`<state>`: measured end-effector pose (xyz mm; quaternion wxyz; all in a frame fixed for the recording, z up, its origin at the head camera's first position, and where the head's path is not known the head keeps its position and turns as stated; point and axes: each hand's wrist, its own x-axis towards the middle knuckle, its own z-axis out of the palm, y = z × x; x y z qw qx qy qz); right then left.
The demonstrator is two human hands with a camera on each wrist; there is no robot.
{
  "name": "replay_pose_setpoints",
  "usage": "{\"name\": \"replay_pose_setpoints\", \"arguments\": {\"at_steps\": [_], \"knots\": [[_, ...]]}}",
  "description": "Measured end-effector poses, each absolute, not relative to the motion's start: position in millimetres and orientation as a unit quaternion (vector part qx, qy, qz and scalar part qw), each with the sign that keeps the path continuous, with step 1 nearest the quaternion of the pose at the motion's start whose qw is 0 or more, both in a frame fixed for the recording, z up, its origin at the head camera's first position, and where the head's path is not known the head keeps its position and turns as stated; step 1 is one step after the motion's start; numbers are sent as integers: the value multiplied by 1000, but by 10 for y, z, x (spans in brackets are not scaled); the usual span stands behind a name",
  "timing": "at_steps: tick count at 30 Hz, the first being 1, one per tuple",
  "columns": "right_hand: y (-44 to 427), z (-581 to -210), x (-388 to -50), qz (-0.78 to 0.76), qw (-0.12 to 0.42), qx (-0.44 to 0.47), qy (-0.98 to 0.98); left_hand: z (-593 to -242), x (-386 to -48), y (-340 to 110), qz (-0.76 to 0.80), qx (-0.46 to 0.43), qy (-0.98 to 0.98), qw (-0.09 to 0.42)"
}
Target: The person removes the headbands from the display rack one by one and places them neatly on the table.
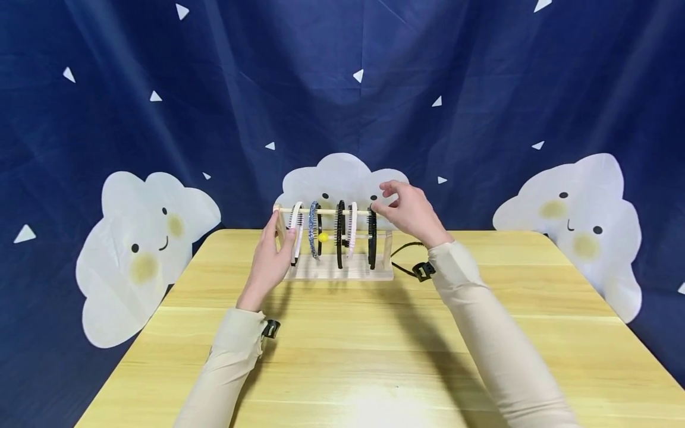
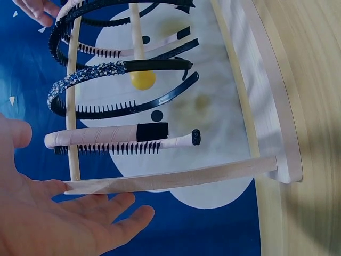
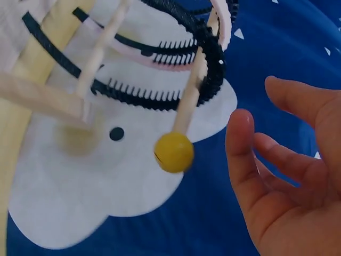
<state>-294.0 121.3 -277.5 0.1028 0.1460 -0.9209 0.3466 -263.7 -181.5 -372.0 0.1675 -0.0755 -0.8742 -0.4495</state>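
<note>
A wooden stand [image 1: 342, 273] holds several headbands on its upper rod [image 1: 332, 211]. At the left hangs a pale pink headband [image 2: 106, 136], then a blue glittery headband [image 1: 313, 232]. A black headband [image 1: 339, 238], a light pink headband [image 1: 352, 232] and a braided black headband [image 3: 214, 69] follow to the right. My left hand [image 1: 272, 258] rests against the left upright [image 2: 170, 176], its fingers extended beyond it and the thumb apart. Close to the rod's right end, my right hand [image 3: 293, 165] has loosely bent fingers with nothing between them. A yellow ball [image 3: 174, 152] caps that end.
Another yellow ball [image 1: 323, 236] caps the lower rod's left end. A thin black loop [image 1: 400, 249] shows on the table by my right wrist. Behind the wooden table [image 1: 342, 333] hangs a dark blue curtain [image 1: 342, 107] with white clouds.
</note>
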Motion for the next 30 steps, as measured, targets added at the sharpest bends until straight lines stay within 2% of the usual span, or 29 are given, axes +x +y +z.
{"name": "replay_pose_setpoints", "arguments": {"at_steps": [30], "knots": [[956, -3015, -2910, 373, 103, 89, -918, -3706, -2608, -1810, -443, -72, -879, 160]]}}
